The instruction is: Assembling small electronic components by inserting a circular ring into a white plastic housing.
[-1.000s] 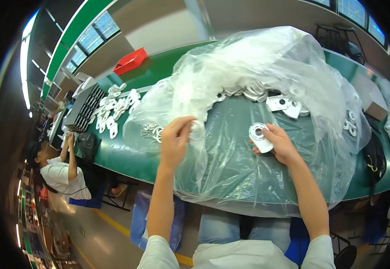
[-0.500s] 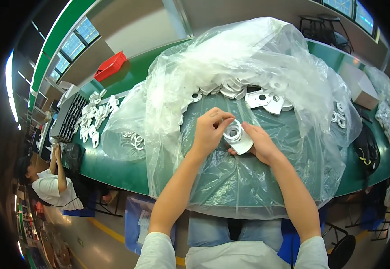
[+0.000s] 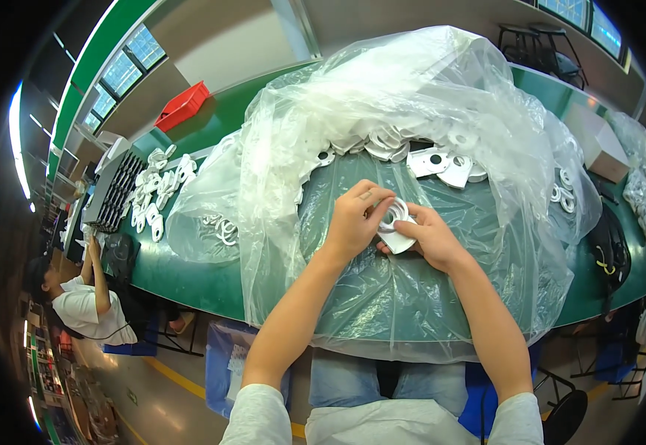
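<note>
Over the plastic sheet, my right hand (image 3: 434, 239) grips a white plastic plate with a round opening (image 3: 396, 242), its thumb across the front face. My left hand (image 3: 352, 221) pinches a white plastic ring (image 3: 400, 207) at the plate's upper end. Whether the ring is seated in the plate or only rests against it, I cannot tell. Beyond my hands, similar white plates (image 3: 453, 173) lie in a heap, partly under the clear plastic bag (image 3: 389, 85).
White rings (image 3: 225, 231) lie under plastic at the left, and more rings (image 3: 562, 194) at the right. Further left are loose white parts (image 3: 161, 189), a stack of black trays (image 3: 117, 194) and a red bin (image 3: 182, 105). A person (image 3: 89, 308) works at the table's left end.
The ring and plate have tilted and shifted slightly right in my hands. My right thumb has moved over the plate's face. My left fingers have followed the ring.
</note>
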`<state>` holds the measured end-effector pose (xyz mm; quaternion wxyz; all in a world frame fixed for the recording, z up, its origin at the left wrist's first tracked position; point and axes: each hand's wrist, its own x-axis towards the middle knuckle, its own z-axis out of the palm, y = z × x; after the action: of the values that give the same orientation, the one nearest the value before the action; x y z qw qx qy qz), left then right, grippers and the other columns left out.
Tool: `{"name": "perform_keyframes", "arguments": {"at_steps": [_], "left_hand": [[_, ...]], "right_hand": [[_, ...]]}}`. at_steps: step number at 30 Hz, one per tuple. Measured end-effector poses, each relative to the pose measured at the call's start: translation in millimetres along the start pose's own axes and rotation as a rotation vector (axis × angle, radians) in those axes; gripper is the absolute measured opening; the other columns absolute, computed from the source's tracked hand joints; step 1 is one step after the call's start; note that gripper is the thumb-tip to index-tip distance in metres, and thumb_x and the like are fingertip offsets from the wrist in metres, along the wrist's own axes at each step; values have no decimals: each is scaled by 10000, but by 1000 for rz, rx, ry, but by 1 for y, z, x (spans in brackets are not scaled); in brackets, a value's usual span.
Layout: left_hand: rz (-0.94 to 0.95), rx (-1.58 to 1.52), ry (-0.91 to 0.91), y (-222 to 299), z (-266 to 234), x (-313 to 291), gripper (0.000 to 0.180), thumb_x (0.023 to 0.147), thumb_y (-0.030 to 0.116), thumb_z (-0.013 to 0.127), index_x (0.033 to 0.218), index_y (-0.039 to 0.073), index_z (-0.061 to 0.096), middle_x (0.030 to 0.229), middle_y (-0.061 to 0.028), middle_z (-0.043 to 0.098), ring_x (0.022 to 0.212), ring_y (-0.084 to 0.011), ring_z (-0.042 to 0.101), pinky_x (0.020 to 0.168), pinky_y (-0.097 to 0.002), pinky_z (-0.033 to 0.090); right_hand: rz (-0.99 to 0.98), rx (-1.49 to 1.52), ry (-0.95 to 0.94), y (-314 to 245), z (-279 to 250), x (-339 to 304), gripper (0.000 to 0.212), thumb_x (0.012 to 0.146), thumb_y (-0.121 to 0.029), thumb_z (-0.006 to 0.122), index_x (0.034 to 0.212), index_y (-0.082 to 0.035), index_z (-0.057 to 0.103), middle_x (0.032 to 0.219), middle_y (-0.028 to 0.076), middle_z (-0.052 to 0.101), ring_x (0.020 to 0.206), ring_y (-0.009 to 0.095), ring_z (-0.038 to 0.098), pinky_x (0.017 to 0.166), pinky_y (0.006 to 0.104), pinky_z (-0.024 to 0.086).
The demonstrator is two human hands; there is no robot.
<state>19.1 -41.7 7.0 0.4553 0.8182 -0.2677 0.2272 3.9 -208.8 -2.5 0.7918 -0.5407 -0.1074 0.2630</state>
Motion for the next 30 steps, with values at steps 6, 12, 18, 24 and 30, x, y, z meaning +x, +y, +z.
{"name": "perform_keyframes", "arguments": {"at_steps": [6,12,18,24,30], "left_hand": [[-150,-65,78,2,-12,-2,69,818,14,629,879,15,660,794,-53,602,527,-85,497,479,-225,386],[-209,-109,79,-2,-13,-6,68,825,33,628,881,14,661,777,-42,601,534,-74,492,482,-215,375],[-215,-161,61,-1,-12,-6,75,820,45,630,882,16,662,779,-41,607,546,-80,507,485,-217,380],[-156,-143,30,1,-12,-6,122,783,36,652,905,32,662,808,-47,617,568,-97,546,481,-222,390],[-146,-110,3,4,-11,-6,182,755,2,660,933,38,657,827,-45,611,567,-93,541,480,-219,392]], "right_hand": [[-41,1,61,-4,3,-2,382,849,17,527,1220,67,449,967,168,634,800,241,670,750,333,559],[-139,-24,42,4,-1,0,396,854,7,535,1235,63,440,988,179,634,803,240,671,743,334,561],[-132,74,104,2,-1,2,341,858,20,527,1189,63,461,977,169,645,777,242,678,710,333,567],[-179,28,117,1,0,1,325,860,16,526,1176,59,467,970,165,645,792,239,679,714,335,571],[-135,112,117,3,-4,2,327,861,40,501,1185,59,461,978,159,643,801,237,679,729,326,569]]}}
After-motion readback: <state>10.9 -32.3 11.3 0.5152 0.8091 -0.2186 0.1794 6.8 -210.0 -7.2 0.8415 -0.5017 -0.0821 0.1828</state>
